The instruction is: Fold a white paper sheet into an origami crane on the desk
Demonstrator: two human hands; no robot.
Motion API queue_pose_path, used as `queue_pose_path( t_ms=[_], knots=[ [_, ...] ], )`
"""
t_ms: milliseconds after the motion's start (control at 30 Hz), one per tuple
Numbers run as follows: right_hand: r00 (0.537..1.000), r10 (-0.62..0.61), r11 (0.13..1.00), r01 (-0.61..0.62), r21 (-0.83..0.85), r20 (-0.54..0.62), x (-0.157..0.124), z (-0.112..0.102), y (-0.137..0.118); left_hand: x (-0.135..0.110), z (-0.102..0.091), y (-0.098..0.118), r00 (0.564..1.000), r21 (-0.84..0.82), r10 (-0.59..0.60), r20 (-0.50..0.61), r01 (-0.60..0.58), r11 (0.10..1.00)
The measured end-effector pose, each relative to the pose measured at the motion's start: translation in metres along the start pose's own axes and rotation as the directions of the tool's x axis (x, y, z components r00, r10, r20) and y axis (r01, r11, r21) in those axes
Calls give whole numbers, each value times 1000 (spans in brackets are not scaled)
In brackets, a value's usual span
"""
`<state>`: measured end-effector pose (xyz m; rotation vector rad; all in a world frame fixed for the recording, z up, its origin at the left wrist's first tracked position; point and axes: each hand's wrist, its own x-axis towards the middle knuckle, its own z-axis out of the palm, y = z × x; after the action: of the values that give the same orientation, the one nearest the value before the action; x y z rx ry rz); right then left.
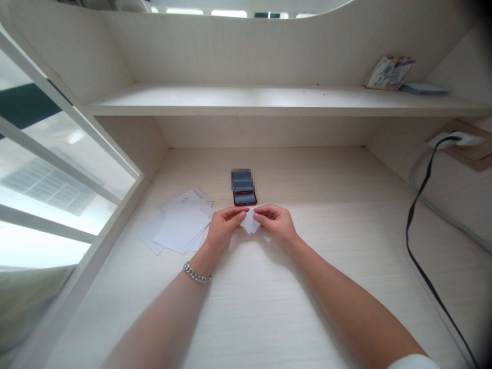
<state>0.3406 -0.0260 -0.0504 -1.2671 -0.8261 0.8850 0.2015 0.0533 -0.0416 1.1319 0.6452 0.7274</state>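
A small folded piece of white paper (250, 223) is held between my two hands, just above the desk. My left hand (226, 224) pinches its left edge between thumb and fingers. On the opposite edge, my right hand (277, 221) has the same kind of pinch. The fingers partly cover the paper, so its full folded shape is hard to make out. Right behind the hands lies a phone (245, 199) with its screen lit and its upper part blurred out. Loose white paper sheets (180, 225) are spread in a pile left of my left hand.
A pale wooden desk (261, 307) spans the view under a shelf (238, 96). On the shelf's right end stands a small printed box (390, 73). A black cable (411, 220) runs from the wall socket (476, 148) down the right side. A barred window (49, 169) is at left.
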Motion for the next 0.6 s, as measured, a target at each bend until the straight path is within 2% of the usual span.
queue_pose_path(
  t_ms=[300,600],
  knots=[
    [999,-27,1000,27,-2,21,0,0,0,1,-1,2,999,-25,-35,28,36,999],
    [999,-51,997,50,-60,-19,0,0,1,1,1,-2,1000,123,17,22,-20,992]
  ],
)
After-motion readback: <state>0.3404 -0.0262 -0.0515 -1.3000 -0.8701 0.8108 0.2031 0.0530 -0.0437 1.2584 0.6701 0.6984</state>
